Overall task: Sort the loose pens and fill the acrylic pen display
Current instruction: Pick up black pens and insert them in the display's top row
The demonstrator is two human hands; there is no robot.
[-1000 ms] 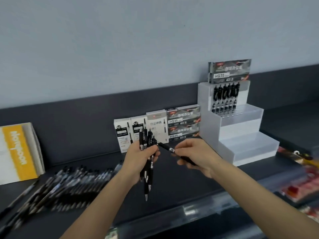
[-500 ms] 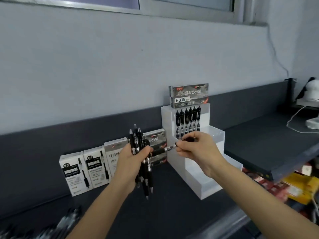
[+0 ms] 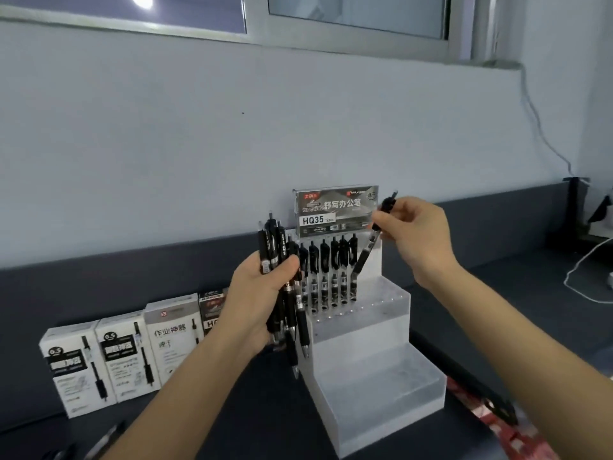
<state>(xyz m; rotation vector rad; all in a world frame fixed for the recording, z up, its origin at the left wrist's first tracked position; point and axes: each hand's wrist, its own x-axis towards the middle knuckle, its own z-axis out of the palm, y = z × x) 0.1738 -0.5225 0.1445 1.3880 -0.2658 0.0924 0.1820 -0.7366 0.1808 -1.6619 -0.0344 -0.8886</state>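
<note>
A stepped acrylic pen display (image 3: pixel 374 370) stands on the dark counter with several black pens (image 3: pixel 333 270) upright in its top tier. My left hand (image 3: pixel 262 300) grips a bundle of black pens (image 3: pixel 282 280), tips down, just left of the display. My right hand (image 3: pixel 418 237) pinches one black pen (image 3: pixel 370 247) by its upper end. That pen slants down, its tip at the right end of the top tier's row. The lower tiers show rows of holes with no pens in them.
A pen box labelled HQ35 (image 3: pixel 335 210) sits on top of the display. Several white and dark pen boxes (image 3: pixel 126 353) stand along the wall at left. Loose pens (image 3: pixel 106 436) lie at the lower left. White cable (image 3: pixel 583 277) lies at right.
My right hand pulled one pen away from the bundle and raised it over the display's top tier, tip down. The view swung up and right, so the loose pen pile has left the frame.
</note>
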